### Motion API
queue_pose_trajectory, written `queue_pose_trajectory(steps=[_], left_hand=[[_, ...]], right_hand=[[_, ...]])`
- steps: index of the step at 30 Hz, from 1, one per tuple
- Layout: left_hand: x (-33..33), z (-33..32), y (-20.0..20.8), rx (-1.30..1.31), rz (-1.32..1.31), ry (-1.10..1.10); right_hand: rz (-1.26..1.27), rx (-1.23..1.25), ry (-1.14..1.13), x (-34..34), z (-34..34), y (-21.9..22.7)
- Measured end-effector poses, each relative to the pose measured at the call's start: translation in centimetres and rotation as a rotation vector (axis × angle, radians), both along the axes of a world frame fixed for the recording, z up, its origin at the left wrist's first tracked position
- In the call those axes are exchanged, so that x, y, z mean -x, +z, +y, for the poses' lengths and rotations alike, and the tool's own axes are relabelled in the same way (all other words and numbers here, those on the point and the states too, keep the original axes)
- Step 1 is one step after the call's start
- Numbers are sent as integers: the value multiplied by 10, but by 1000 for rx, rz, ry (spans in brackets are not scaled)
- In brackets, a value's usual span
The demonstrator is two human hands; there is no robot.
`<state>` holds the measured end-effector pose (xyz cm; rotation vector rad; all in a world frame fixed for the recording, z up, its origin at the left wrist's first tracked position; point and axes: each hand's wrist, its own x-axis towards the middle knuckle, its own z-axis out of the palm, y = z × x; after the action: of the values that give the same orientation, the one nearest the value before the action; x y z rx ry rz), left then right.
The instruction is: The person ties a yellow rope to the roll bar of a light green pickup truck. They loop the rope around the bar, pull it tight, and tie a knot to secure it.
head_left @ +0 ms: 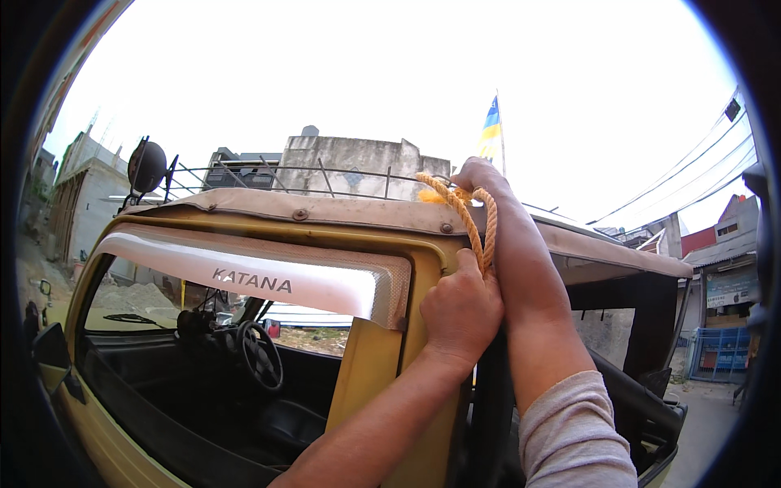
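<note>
An orange-yellow twisted rope [465, 213] hangs from the thin metal roof rack [358, 172] of an olive-yellow jeep-like vehicle. My left hand [462, 311] is closed in a fist round its lower part, in front of the door pillar. Two strands rise from this fist, curving over near the rack. A frayed, brighter tuft shows close to the rail. Higher up, my right hand [480, 175] is bent over the rope at the rack's corner with its fingers curled. Most of those fingertips are hidden behind the hand. My right forearm passes just beside the rope.
A beige canvas roof cover [325, 211] with snap buttons runs under the rack. Below is the open side window with a sun strip [244, 268], and a steering wheel [260, 356] inside. A round lamp [147, 167] stands front left; a blue-yellow flag [491, 130] rises behind my right hand.
</note>
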<state>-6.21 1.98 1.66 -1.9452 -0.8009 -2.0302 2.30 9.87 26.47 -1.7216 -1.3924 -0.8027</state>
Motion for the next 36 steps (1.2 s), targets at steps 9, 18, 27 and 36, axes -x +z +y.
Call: queue_pose_trajectory(steps=[9, 18, 27, 36], left_hand=[[9, 2, 3, 111, 32, -170], [11, -4, 7, 147, -7, -381], [12, -37, 9, -3, -62, -374], [17, -92, 46, 6, -152, -609]], right_hand=[[-54, -30, 160, -5, -32, -23], [218, 39, 500, -22, -66, -36], [252, -52, 960, -26, -130, -146], [193, -349, 885, -49, -111, -217]])
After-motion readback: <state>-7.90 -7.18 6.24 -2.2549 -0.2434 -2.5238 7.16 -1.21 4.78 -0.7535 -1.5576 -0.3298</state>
